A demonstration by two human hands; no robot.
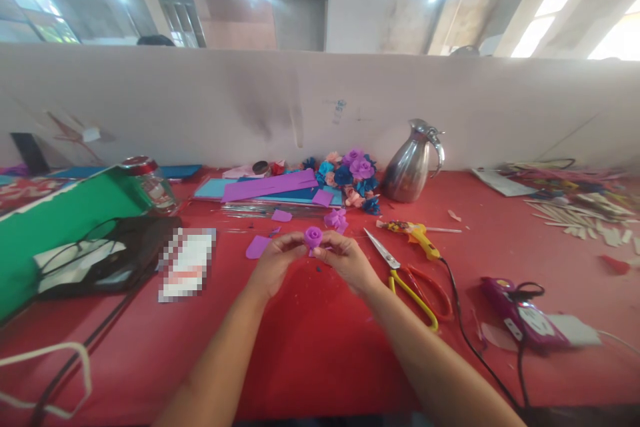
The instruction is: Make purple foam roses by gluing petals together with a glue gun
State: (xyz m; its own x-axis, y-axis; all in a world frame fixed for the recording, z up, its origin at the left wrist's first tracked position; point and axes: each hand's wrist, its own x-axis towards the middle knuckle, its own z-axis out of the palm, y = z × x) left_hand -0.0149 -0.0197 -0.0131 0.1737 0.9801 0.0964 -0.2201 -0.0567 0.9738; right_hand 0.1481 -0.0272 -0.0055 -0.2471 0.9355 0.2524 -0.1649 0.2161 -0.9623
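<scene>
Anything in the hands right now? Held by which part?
Yes, a purple paper flower. The left hand grips its left side, the right hand its right side and lower part, with fingertips.

A: Any readable text in view?
B: None legible. Closest: greenish stamp (340,111) on the pale partition (200,107), up and left of the steel jug (407,167). Too blurred for letters or digits.
A: Paper slip?
B: Slip (186,265) is left of the jug, nearer the camera. Pixelated, reddish band across it, content unreadable.
A: Purple device?
B: Device (495,299) is right of the jug, also nearer. White patch (536,320) on its face with dark marks, can't resolve them. Small white sticker (513,328) just left of the patch, same.
A: Glass jar?
B: Jar (160,195), well left of the jug. Pale patch on its side, can't read it.
</scene>
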